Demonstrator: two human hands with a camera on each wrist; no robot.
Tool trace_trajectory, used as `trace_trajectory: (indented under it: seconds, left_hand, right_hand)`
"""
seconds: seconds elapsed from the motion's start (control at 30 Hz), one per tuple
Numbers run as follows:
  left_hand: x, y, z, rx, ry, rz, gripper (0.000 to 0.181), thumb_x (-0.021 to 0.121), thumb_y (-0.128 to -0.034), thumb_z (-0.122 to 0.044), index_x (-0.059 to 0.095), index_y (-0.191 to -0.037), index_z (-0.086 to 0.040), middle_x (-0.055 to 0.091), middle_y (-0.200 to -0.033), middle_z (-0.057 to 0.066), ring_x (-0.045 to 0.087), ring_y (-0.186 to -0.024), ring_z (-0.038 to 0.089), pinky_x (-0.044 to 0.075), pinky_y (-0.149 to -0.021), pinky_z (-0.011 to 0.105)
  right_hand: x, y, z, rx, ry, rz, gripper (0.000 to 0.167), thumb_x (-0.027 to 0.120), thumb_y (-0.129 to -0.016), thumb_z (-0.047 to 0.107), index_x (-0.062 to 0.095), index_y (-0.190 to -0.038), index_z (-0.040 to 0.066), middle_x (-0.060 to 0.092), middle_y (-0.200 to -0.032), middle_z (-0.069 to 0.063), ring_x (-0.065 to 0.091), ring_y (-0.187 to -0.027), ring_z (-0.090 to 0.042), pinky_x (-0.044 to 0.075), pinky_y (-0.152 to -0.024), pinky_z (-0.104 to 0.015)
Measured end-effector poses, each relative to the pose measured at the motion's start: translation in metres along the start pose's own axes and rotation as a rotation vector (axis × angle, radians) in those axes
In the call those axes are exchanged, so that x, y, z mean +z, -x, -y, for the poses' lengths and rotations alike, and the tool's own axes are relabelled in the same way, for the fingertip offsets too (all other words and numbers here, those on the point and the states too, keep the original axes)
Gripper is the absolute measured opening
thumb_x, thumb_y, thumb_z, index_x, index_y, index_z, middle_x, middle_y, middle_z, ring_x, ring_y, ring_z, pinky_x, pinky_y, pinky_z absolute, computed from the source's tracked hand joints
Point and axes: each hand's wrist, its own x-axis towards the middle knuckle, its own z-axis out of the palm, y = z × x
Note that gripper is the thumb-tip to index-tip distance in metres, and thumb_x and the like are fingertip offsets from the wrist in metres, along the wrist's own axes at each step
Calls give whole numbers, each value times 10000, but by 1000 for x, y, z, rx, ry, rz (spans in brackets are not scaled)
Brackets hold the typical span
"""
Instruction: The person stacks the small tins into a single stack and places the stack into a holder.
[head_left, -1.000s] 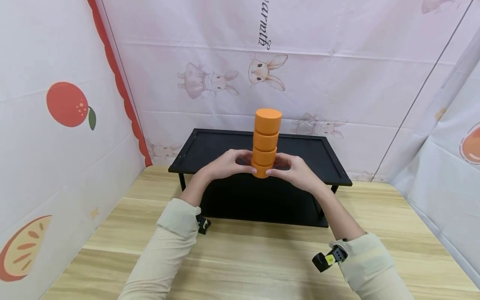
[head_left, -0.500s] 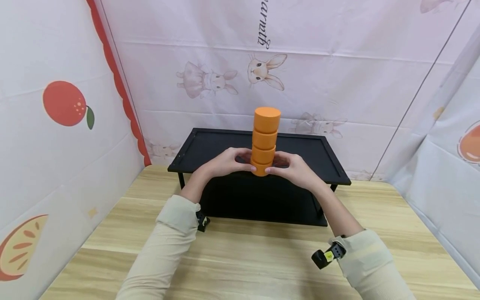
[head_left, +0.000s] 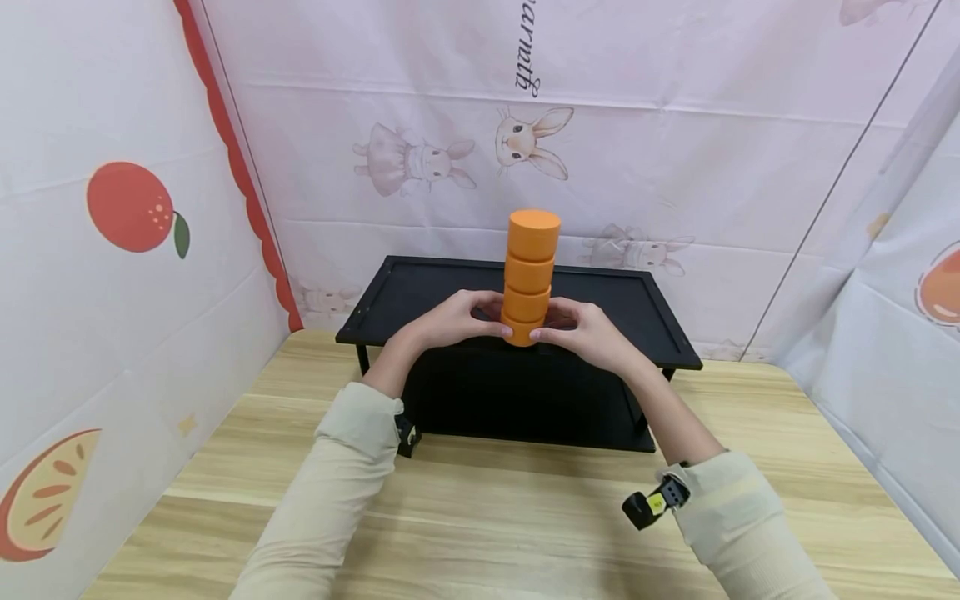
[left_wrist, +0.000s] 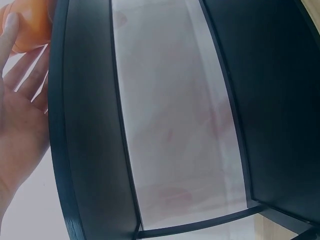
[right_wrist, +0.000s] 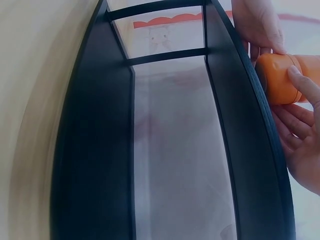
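Observation:
A column of several orange cylinders (head_left: 529, 275), one on top of another, stands upright near the front edge of the black two-tier shelf's upper board (head_left: 442, 287). My left hand (head_left: 457, 321) grips its lowest part from the left, thumb in front. From the right, my right hand (head_left: 592, 337) grips the same part, its thumb also in front and its other fingers partly hidden behind. In the right wrist view the orange base (right_wrist: 280, 80) is right by the upper board's edge; whether it touches the board I cannot tell. The left wrist view shows only a corner of the orange base (left_wrist: 32, 25).
The shelf's lower board (head_left: 517, 400) lies dark beneath the upper one, with thin legs (head_left: 363, 360) at the sides. Under it is a light wooden table (head_left: 487, 517). A printed rabbit cloth (head_left: 637, 167) hangs behind, with more cloth (head_left: 90, 333) at the sides.
Both hands and the orange column have shifted slightly upward in the head view. The column stays upright and both grips are unchanged.

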Motion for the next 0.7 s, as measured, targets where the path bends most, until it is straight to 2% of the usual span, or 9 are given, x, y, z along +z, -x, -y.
trace_trajectory:
  seconds: [0.63,0.7]
  left_hand:
    - [-2,-5,2,-9,8,6,515,661,-865,-228,478,-1309,-42,577,-1168,61,536,-1050,154,424,-912,338]
    - [-3,-6,2,-7,11,5,513,660,-865,-227,479,-1308,-41,577,-1170,64,536,-1051,156,423,-913,340]
  right_hand:
    - [-4,-7,-7,11,-16,11,459,619,-888,106,462,-1291,-51,559,-1177,-196,543,-1053,-300,432,-905,-420]
    - [-4,-10,-14,12,-20,7,467,623,-887,113,460,-1294,-47,560,-1177,-194,543,-1054,-302,431,-906,-425]
